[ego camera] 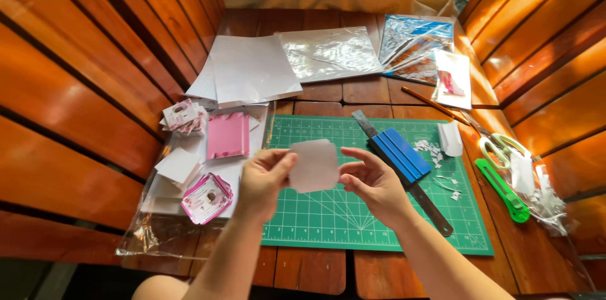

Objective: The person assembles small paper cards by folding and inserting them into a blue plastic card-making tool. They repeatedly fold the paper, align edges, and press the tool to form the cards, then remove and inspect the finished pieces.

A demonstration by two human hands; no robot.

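While both hands, left hand [262, 180] and right hand [372, 181], pinch the small translucent white sheet [314, 165] by fingertip grip above the green cutting mat [353, 211], it likely creases if squeezed.

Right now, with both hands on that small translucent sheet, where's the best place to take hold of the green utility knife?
Take the green utility knife by the middle of its long handle, coming from above with a pinch across its narrow width. It lies flat on the wooden table, right of the cutting mat, angled diagonally. The scissors crowd its far end, so the nearer half looks easier.
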